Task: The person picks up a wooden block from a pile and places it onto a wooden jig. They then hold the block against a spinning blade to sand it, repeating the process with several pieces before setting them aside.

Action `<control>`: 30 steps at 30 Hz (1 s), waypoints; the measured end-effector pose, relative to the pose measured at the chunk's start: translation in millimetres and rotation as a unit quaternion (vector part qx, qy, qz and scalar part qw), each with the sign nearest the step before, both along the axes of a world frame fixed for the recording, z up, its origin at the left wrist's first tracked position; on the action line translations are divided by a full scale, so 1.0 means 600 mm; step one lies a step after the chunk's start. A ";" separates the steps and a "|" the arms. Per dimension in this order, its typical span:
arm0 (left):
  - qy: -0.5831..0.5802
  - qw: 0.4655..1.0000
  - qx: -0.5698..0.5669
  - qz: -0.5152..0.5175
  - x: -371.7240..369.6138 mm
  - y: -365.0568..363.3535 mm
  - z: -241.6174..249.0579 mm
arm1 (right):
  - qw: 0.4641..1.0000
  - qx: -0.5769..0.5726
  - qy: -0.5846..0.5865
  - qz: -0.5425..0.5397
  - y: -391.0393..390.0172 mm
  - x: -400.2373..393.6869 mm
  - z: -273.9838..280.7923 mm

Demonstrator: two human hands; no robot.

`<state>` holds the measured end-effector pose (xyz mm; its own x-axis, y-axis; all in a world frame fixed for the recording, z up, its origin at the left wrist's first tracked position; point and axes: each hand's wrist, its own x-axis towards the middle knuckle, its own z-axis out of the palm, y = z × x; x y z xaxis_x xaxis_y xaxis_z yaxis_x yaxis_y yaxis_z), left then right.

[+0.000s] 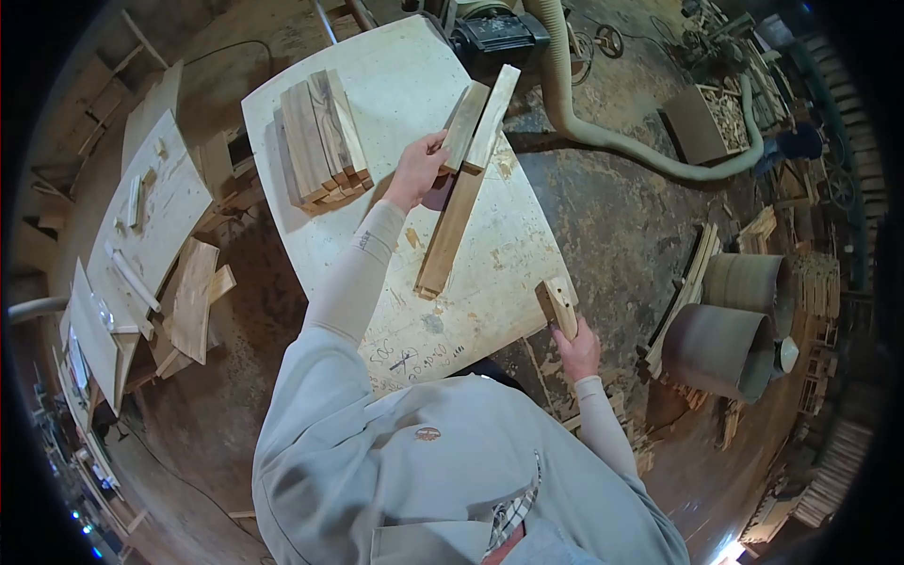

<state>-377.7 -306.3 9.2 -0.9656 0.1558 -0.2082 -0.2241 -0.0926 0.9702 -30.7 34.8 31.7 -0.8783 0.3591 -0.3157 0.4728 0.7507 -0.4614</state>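
My left hand (415, 171) is closed around the near end of a short wooden strip (466, 122) over the pale worktable (508, 250). Beside that strip lies a lighter wooden strip (493, 118). A longer brown wooden strip (450, 231) runs from under them toward me, with a dark reddish-brown sheet (437, 196) partly showing beside my left fingers. At the table's right edge, my right hand (578, 350) grips a small wooden block (562, 303) with dark spots on its top. Left of my left hand, several wooden strips (320, 137) are stacked together.
A dark machine (499, 36) stands behind the table, and a thick hose (612, 141) curves over the floor to its right. Large cylindrical drums (711, 344) stand at the right. Another board-topped bench (155, 221) is on the left. A box of wood scraps (697, 122) sits at far right.
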 end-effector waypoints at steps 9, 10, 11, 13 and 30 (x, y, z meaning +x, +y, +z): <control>0.042 0.990 -0.131 0.019 -0.042 0.023 -0.040 | 0.998 -0.015 0.062 0.022 0.005 0.009 0.004; 0.065 0.982 -0.175 0.018 -0.045 0.025 -0.038 | 0.998 -0.017 0.056 0.022 0.008 0.010 0.003; 0.070 0.981 -0.179 0.020 -0.049 0.029 -0.036 | 0.998 -0.021 0.050 0.023 0.011 0.010 0.002; 0.208 0.863 -0.459 0.031 -0.046 0.038 -0.016 | 0.998 -0.026 0.049 0.031 0.014 0.008 0.008; 0.154 0.762 -0.628 0.025 -0.080 0.165 0.037 | 0.990 -0.101 0.055 0.086 0.046 0.008 -0.010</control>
